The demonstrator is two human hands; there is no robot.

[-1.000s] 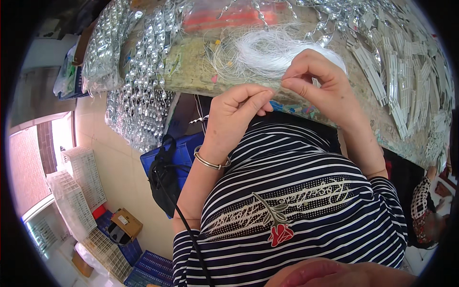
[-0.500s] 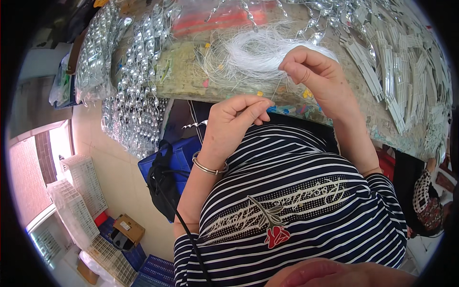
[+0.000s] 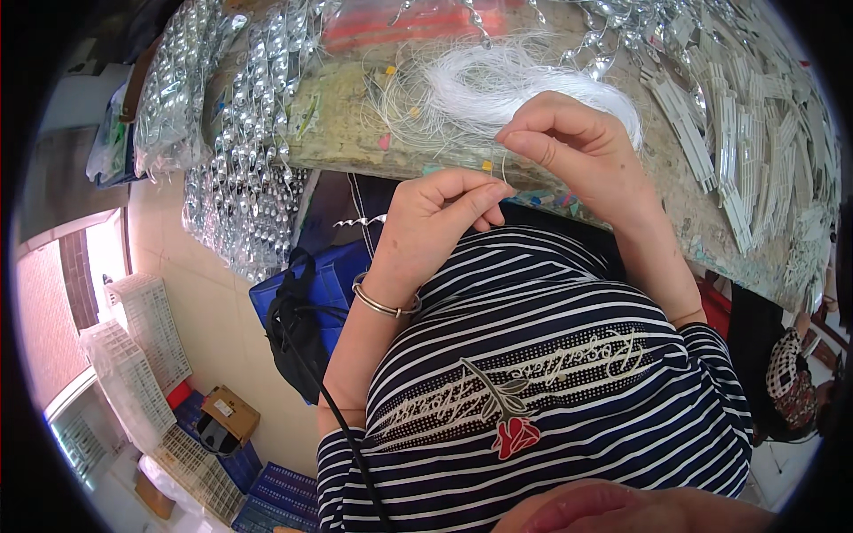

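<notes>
My left hand (image 3: 431, 218) is closed in a pinch just off the table's near edge, a metal bangle on its wrist. A thin white thread (image 3: 505, 166) runs up from its fingertips toward my right hand (image 3: 582, 151). The right thumb and forefinger are pinched together on the thread's upper end, above the table edge. Behind the right hand lies a loose coil of white thread (image 3: 480, 84), partly covered by that hand. Beside my left hand's wrist a silver twisted strip (image 3: 360, 220) sticks out; whether the hand holds it is hidden.
Shiny silver spiral strands (image 3: 258, 133) hang over the table's left edge. Bundles of pale flat strips (image 3: 729, 151) cover the right side of the worn table (image 3: 333, 133). A blue bag (image 3: 333, 280) hangs at my left. Another person (image 3: 791, 382) is at far right.
My right hand has moved slightly left and down, closer to the left hand. The left hand keeps its pinch, and the view has shifted a little.
</notes>
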